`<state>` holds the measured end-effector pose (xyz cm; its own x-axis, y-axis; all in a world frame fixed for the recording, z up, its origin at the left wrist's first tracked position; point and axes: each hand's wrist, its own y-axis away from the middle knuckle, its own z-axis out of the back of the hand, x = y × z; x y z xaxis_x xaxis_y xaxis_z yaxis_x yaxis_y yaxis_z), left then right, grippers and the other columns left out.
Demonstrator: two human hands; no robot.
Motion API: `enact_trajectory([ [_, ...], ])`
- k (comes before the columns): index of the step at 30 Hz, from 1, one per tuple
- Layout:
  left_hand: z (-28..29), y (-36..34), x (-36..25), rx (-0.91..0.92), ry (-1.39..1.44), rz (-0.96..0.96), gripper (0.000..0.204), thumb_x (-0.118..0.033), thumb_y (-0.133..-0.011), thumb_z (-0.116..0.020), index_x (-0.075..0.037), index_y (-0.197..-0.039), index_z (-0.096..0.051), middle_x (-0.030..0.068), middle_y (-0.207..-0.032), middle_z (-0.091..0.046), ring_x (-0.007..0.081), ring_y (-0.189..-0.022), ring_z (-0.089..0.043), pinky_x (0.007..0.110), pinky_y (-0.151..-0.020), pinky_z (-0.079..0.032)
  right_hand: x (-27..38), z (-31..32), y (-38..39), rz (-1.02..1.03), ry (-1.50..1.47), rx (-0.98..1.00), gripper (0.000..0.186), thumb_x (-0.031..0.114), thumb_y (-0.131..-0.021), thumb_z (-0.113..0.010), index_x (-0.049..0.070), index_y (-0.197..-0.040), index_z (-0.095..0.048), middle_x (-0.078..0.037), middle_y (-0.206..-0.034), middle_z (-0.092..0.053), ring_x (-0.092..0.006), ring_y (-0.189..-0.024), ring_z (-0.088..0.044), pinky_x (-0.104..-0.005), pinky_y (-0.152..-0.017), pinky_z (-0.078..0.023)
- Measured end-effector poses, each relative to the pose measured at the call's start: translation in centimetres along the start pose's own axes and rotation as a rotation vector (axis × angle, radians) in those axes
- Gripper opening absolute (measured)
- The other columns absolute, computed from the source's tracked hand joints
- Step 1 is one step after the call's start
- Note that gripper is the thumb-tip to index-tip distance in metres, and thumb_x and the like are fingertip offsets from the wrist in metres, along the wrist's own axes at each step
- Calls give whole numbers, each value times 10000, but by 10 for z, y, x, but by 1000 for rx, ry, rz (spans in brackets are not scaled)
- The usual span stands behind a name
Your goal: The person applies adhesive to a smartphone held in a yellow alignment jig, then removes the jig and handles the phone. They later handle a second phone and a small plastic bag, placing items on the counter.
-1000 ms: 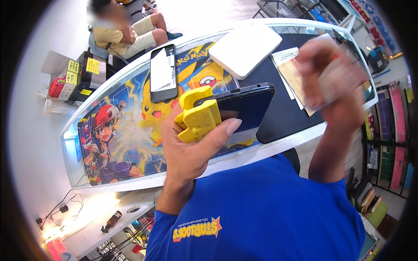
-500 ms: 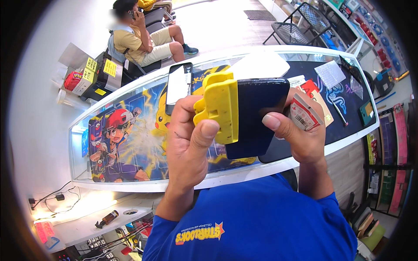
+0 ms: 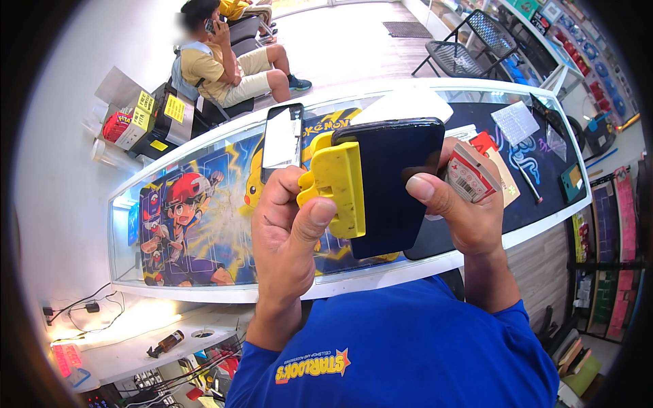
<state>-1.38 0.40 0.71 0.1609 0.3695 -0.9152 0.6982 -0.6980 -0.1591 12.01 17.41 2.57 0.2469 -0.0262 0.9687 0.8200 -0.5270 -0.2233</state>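
Note:
A dark smartphone (image 3: 398, 180) is raised over the counter with its glossy black face toward me. Along its left edge sits a yellow plastic spring clamp (image 3: 342, 190). My left hand (image 3: 286, 234) is closed on the clamp's handles, thumb in front and fingers behind. At the phone's right edge, my right hand (image 3: 473, 224) is closed, its thumb over the face and its other fingers partly hidden behind. A small red and white packet (image 3: 469, 175) with a barcode is tucked in that same hand. Whether the clamp's jaws press on the phone I cannot tell.
Beneath my hands is a glass counter (image 3: 354, 280) with a colourful cartoon mat (image 3: 197, 224). Another phone (image 3: 282, 146) with a white sheet on it lies beyond my left hand. White paper (image 3: 401, 107), bubble wrap (image 3: 515, 122) and cards lie farther right. A seated person (image 3: 221, 64) is across the counter.
The clamp and phone have shifted slightly left and down, and the clamp is turned more face-on. Both hands keep their hold. The packet has moved a little left with my right hand.

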Motion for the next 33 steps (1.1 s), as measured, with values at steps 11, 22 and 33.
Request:
enact_trajectory([
  [11,-6,0,-9,66,104,106,418,-77,-873,-805,-43,-1215,-568,30,-1060,-684,89,-904,-659,228,-806,-536,6,-5,4,15,73,-39,189,136,-904,-786,13,-944,-648,10,-806,-637,-33,-740,-576,-192,-654,-459],
  [22,-9,11,8,-40,1,74,344,-23,-831,-819,-13,-1130,-650,31,-981,-713,84,-868,-670,234,-797,-532,6,10,-8,252,191,64,199,184,-958,-713,0,-1019,-667,-15,-829,-641,-41,-713,-545,-194,-631,-428],
  [33,-17,16,11,-1,-137,53,412,-28,-836,-802,10,-1201,-615,75,-1064,-714,116,-937,-694,254,-842,-558,63,11,-52,569,-822,392,231,201,-1044,-441,41,-928,-560,-36,-780,-501,-122,-655,-450,-288,-669,-415],
])
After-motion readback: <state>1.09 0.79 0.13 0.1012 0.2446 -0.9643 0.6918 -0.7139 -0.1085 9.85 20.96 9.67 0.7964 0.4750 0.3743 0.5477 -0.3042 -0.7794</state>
